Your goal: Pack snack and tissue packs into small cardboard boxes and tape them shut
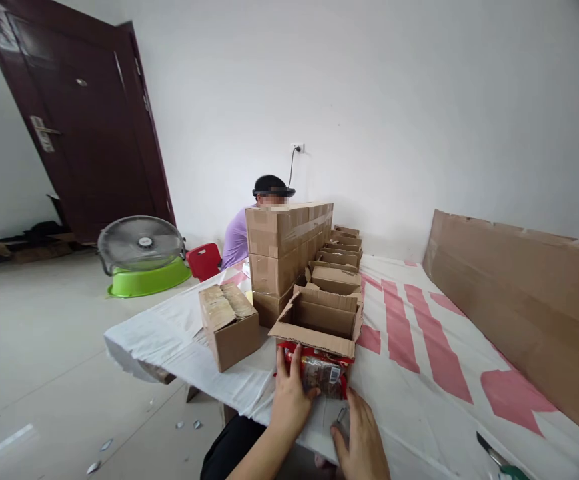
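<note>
A red packet (322, 375) with a clear window, brown contents and a barcode label stands tilted against the near side of an open cardboard box (314, 343). My left hand (292, 393) grips its left part, fingers over the upper edge and thumb across the front. My right hand (362, 437) is at its lower right corner, thumb and fingers apart, holding nothing I can see. Between that thumb and forefinger, a small bent metal piece (340, 417) shows near the table edge; its kind is unclear.
Several open boxes (337, 277) run back in a row beside stacked taped cartons (274, 233). A closed carton (237, 340) stands left. A knife (499, 457) lies front right; a cardboard panel (519, 293) borders the table. A person in purple (235, 237) sits behind the stack.
</note>
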The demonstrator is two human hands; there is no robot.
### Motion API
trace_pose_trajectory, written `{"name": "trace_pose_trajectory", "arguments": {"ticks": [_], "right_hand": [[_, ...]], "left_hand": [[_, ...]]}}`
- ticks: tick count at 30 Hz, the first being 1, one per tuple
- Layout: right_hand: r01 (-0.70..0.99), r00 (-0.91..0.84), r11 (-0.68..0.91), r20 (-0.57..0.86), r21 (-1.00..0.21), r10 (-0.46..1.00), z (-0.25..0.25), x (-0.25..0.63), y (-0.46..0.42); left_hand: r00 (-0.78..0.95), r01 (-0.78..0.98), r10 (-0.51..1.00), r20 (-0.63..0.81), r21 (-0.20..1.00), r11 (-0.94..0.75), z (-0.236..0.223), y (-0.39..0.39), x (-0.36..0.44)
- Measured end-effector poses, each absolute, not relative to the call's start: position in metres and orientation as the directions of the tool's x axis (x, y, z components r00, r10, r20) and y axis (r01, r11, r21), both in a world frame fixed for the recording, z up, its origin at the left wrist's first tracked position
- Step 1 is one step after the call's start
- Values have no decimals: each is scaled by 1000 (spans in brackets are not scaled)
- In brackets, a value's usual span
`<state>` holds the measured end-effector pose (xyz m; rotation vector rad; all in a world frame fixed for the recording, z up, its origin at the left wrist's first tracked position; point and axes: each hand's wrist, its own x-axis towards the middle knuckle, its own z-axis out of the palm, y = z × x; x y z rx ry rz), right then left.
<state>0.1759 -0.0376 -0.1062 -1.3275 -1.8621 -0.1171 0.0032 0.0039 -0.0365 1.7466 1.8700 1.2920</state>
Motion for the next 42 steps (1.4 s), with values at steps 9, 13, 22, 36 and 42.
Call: {"name": "trace_pose_trajectory", "arguments": {"ticks": [9, 13, 22, 36, 42], "right_hand": [[853, -140, 431, 666, -295, 733, -103, 178, -40], [873, -172, 427, 671, -236, 722, -103, 178, -39], [879, -274, 461, 664, -120, 695, -114, 186, -33], [894, -170, 393, 650, -214, 741, -109, 177, -37], [898, -181, 390, 636, -204, 750, -96, 174, -43]], "left_hand": [[-205, 685, 945, 257, 727, -49, -13, 35, 10], [-209, 720, 956, 205, 694, 8, -6, 61, 12], [-282, 734, 938, 199, 675, 78, -6, 121, 27], [-302, 692, 896, 325, 722, -28, -19, 134, 18], [-131, 694, 964, 233, 716, -79, -29, 77, 15]]}}
